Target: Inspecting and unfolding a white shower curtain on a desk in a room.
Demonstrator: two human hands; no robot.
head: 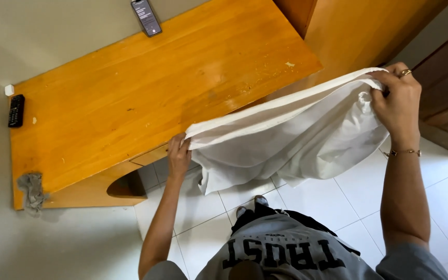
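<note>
Cloth (291, 140), white and kind of bunched, is hanging stretched between both hands in front of the wooden bench (146, 93), with its top edge pulled into a fairly straight line and the rest sagging down over the tiled floor (338, 202).

Left hand (179, 153) is pinching the near corner, fingers curled shut around the fabric right at the bench's front edge. Right hand (397, 101) is gripping the far corner higher up, fingers closed tight on a gathered bit of the hem, with a ring (405, 73) on one finger and a thin bracelet (403, 152) on the wrist. So both hands are closed on the cloth, neither one is open at all.

On the bench, a phone (146, 16) is lying at the back edge, a black remote (16, 110) is sitting at the left end, and a grey rag (31, 189) is drooping off the near left corner. None of those are touching the cloth.
</note>
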